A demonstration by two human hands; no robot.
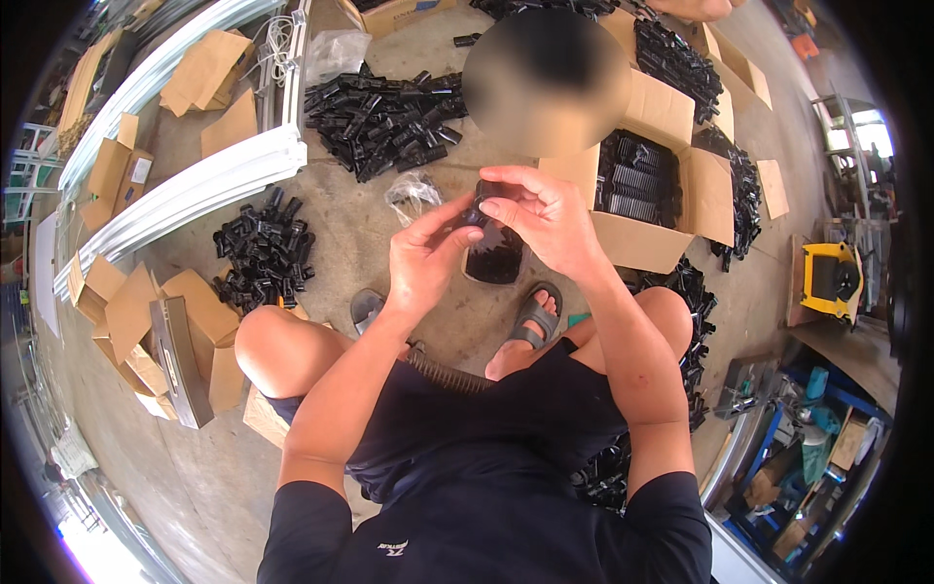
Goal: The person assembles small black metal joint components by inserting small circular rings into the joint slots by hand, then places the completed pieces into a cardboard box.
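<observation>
Between my two hands is a small black plastic part (483, 193), pinched by the fingertips. My left hand (428, 255) grips it from the left with thumb and fingers closed. From the right, my right hand (547, 219) curls its thumb and forefinger around the upper end. Fingers cover much of the part, so its exact kind cannot be made out. Just beneath the hands stands a small tub (494, 281) with dark contents, between my sandalled feet. A crumpled clear plastic bag (413, 195) lies to the left of it.
Loose black parts lie in a left pile (263, 248) and a far pile (384, 122). An open cardboard box (637, 243) at the right holds more. A person (545, 83) is opposite me. White metal profiles (209, 185) and empty cartons (199, 341) lie left.
</observation>
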